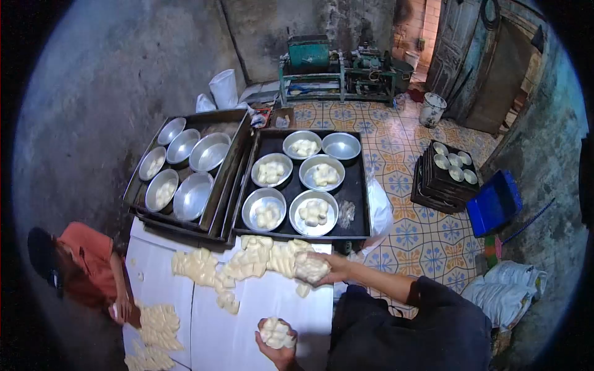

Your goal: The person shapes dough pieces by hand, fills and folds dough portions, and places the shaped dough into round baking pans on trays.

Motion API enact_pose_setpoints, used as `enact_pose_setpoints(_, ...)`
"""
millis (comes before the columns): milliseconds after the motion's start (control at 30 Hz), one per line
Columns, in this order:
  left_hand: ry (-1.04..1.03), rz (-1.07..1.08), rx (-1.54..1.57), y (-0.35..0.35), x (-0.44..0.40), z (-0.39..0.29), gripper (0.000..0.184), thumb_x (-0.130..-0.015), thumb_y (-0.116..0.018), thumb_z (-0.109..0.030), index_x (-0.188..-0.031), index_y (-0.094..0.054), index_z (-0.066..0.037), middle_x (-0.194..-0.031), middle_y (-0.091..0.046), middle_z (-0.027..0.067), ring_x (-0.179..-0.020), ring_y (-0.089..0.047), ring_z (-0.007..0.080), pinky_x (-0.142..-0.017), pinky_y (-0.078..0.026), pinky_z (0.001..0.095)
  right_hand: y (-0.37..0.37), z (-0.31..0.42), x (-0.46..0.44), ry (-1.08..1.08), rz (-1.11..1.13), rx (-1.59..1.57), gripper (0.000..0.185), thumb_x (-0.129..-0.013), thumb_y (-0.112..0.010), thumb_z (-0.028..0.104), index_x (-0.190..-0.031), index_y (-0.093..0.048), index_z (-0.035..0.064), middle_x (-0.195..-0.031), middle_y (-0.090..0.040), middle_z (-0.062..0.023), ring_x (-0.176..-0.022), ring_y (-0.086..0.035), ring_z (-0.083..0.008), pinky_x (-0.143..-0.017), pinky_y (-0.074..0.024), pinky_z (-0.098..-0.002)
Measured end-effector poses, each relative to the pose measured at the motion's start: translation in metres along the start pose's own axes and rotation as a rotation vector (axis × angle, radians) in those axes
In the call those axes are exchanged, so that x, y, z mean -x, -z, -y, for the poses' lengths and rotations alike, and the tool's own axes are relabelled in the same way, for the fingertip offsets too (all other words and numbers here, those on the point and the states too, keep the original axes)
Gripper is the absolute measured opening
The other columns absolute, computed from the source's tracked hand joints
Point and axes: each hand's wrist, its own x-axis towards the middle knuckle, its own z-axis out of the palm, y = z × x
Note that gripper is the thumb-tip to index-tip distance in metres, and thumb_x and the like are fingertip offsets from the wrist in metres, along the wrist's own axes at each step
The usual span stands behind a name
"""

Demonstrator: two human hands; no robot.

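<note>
My left hand (278, 351) is cupped around a bunch of pale dough balls (276, 333), low over the white table. Nearer the pans, my right hand (334, 270) has its fingers closed around a clump of dough pieces (311, 268), slightly blurred, at the right end of a row of cut dough (247, 260). A few loose dough pieces (228, 302) lie below that row. Behind it, a black tray (297, 235) holds several round metal pans; most contain clusters of dough balls, and the back-right pan (341, 146) shows bare metal.
On the left, stacked trays (213, 229) carry more pans. A co-worker in an orange shirt (90, 263) stands at the table's left side beside more cut dough (159, 326). Across the tiled floor are a green machine (309, 55), stacked crates (442, 188) and a blue bin (495, 203).
</note>
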Motion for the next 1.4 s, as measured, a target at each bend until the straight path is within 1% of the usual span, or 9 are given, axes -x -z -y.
enact_pose_setpoints(133,0.011,0.043,-0.209,-0.043,-0.050,0.051,0.036,-0.091,-0.048,-0.046,-0.112,-0.052,-0.018,-0.102,-0.060,0.0101,-0.089,-0.058,0.0296,-0.064,-0.050,0.0446,-0.023,0.203,0.039,0.888,-0.418,1.263,0.037,-0.091,-0.060,0.025,-0.122,-0.059,0.0055,-0.102,-0.065,-0.0063,-0.090,-0.062,-0.0147,-0.078,-0.0506,-0.0299)
enact_pose_setpoints(267,0.025,0.212,-0.346,-0.123,-0.113,0.095,0.041,-0.088,-0.051,-0.048,-0.112,-0.051,-0.014,-0.100,-0.058,0.0188,-0.086,-0.058,0.0314,-0.062,-0.050,0.0418,0.024,0.376,0.003,1.226,-0.740,1.867,0.052,-0.085,-0.064,0.039,-0.127,-0.058,0.0084,-0.127,-0.057,-0.0190,-0.116,-0.056,-0.0295,-0.097,-0.0440,-0.0391)
enact_pose_setpoints(367,-0.060,0.137,-0.428,-0.175,-0.151,0.098,0.040,-0.091,-0.050,-0.045,-0.111,-0.052,-0.010,-0.100,-0.059,0.0190,-0.081,-0.059,0.0303,-0.063,-0.051,0.0408,0.067,0.425,-0.030,0.451,-0.834,2.352,0.078,-0.077,-0.063,0.053,-0.141,-0.043,0.0115,-0.145,-0.034,-0.0295,-0.131,-0.039,-0.0437,-0.107,-0.0314,-0.0522)
enact_pose_setpoints(533,-0.675,0.172,-0.822,-0.275,-0.188,0.028,0.042,-0.091,-0.051,-0.037,-0.116,-0.053,-0.003,-0.102,-0.059,0.0146,-0.086,-0.060,0.0228,-0.068,-0.053,0.0346,0.074,0.429,-0.041,0.500,-0.685,2.216,0.069,-0.080,-0.064,0.035,-0.140,-0.042,0.0073,-0.142,-0.034,-0.0329,-0.134,-0.030,-0.0501,-0.104,-0.0236,-0.0687)
enact_pose_setpoints(733,-1.411,0.159,-1.730,-0.379,-0.321,-0.070,0.028,-0.092,-0.055,-0.024,-0.108,-0.059,-0.002,-0.101,-0.059,0.0147,-0.094,-0.057,0.0280,-0.086,-0.044,0.0353,-0.012,0.373,-0.032,0.867,-1.042,2.180,0.058,-0.081,-0.064,0.021,-0.134,-0.047,0.0027,-0.138,-0.041,-0.0303,-0.127,-0.040,-0.0491,-0.098,-0.0395,-0.0601)
enact_pose_setpoints(867,-1.216,-0.006,-2.069,-0.373,-0.417,-0.087,0.035,-0.094,-0.052,-0.039,-0.113,-0.063,-0.011,-0.104,-0.056,0.0260,-0.099,-0.054,0.0427,-0.089,-0.042,0.0487,-0.042,0.362,-0.066,0.662,-0.349,1.454,0.039,-0.081,-0.069,0.014,-0.118,-0.062,0.0029,-0.112,-0.064,-0.0215,-0.103,-0.064,-0.0283,-0.090,-0.0493,-0.0373)
enact_pose_setpoints(1000,-0.760,-0.235,-2.626,-0.355,-0.440,-0.067,0.062,-0.095,-0.028,-0.059,-0.138,-0.049,-0.019,-0.136,-0.041,0.0344,-0.128,-0.036,0.0497,-0.104,-0.030,0.0572,-0.113,0.328,-0.091,1.109,0.032,1.803,0.042,-0.083,-0.070,0.016,-0.121,-0.060,0.0021,-0.123,-0.060,-0.0157,-0.098,-0.065,-0.0215,-0.079,-0.0532,-0.0320)
enact_pose_setpoints(1200,-0.770,-0.466,-2.545,-0.353,-0.441,-0.057,0.086,-0.085,-0.022,-0.079,-0.147,-0.034,-0.021,-0.137,-0.038,0.0379,-0.128,-0.037,0.0525,-0.104,-0.028,0.0548,-0.196,0.357,-0.166,0.563,-0.066,0.917,0.065,-0.092,-0.063,0.028,-0.144,-0.028,0.0154,-0.109,-0.053,-0.0101,-0.089,-0.062,-0.0248,-0.068,-0.0580,-0.0430)
enact_pose_setpoints(1400,-1.139,-0.484,-2.337,-0.366,-0.420,-0.055,0.075,-0.090,-0.024,-0.071,-0.141,-0.045,-0.020,-0.138,-0.041,0.0336,-0.124,-0.039,0.0541,-0.104,-0.019,0.0643,-0.227,0.374,-0.226,0.570,-0.291,0.985,0.104,-0.079,-0.076,0.032,-0.148,0.003,0.0267,-0.111,-0.049,-0.0152,-0.079,-0.059,-0.0288,-0.061,-0.0572,-0.0465)
